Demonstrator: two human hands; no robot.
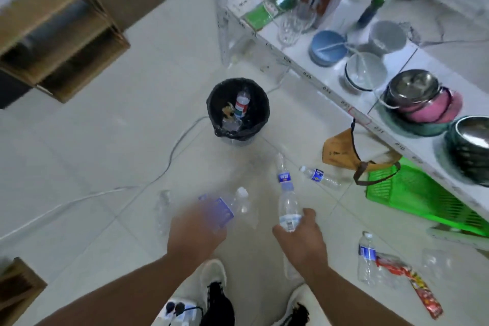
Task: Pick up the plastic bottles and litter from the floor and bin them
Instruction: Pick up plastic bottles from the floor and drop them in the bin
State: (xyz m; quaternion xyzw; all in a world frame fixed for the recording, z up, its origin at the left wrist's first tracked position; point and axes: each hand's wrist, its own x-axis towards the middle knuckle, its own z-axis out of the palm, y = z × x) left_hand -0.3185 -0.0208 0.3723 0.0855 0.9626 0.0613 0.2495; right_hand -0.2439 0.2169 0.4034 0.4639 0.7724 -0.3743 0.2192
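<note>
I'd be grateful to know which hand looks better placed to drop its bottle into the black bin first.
Probably the left hand. Its blue-labelled bottle already points toward the bin, and it sits slightly closer. The right hand holds its bottle upright, further to the right. The difference is small.

The bottles (pixel 289 209) are clear, thin plastic with glossy paper-like labels. The bin (pixel 238 110) has a shiny black plastic liner. The floor (pixel 105 140) is smooth, pale tile. The bowls (pixel 412 87) are polished metal.
</note>
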